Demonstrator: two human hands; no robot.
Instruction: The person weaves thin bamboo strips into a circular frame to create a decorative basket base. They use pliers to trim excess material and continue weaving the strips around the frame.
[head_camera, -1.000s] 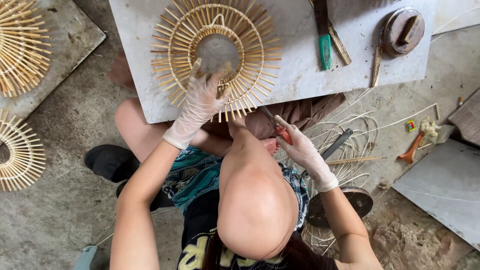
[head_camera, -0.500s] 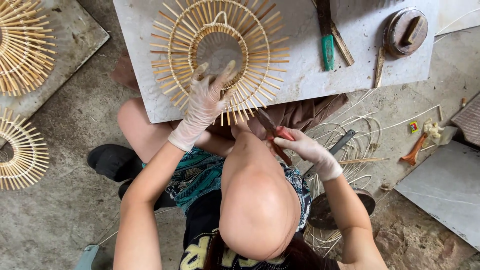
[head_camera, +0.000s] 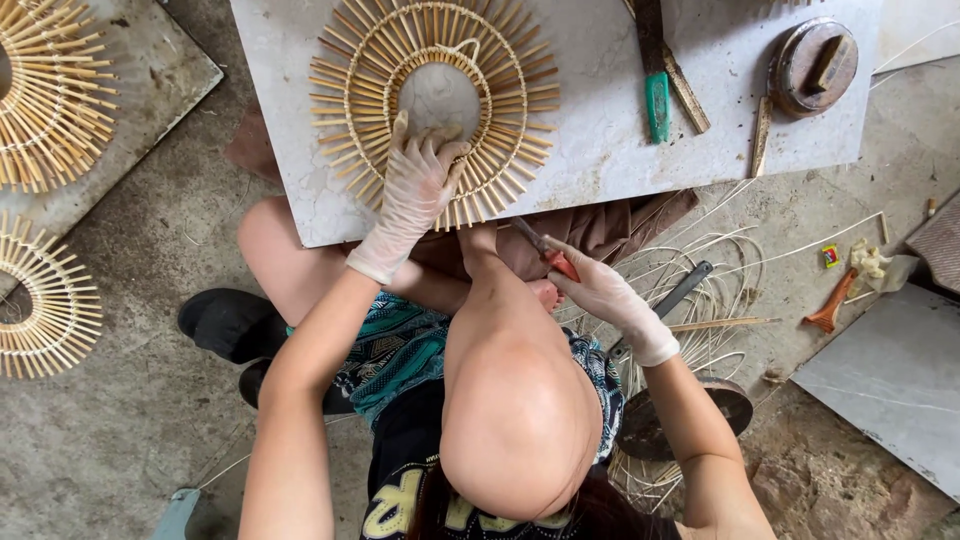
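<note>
A round sunburst frame of bamboo sticks (head_camera: 520, 90) lies flat on a grey stone slab (head_camera: 600, 170). My left hand (head_camera: 418, 195), in a thin white glove, presses on the frame's near edge, fingers spread over the inner ring. My right hand (head_camera: 605, 298), also gloved, is below the slab's near edge beside my raised knee (head_camera: 515, 420). It grips a small red-handled cutter (head_camera: 548, 258) whose tip points up and left towards the slab.
A green-handled tool (head_camera: 657, 100), a wooden stick and a round rusty metal weight (head_camera: 812, 62) lie on the slab's right part. Two more sunburst frames (head_camera: 45, 95) (head_camera: 40, 300) sit at the left. Loose rattan coils (head_camera: 700, 290) and an orange-handled tool (head_camera: 832, 302) lie on the floor.
My left hand has slid a little further onto the frame, fingers now spread over its inner ring. My right hand with the cutter has barely moved.
</note>
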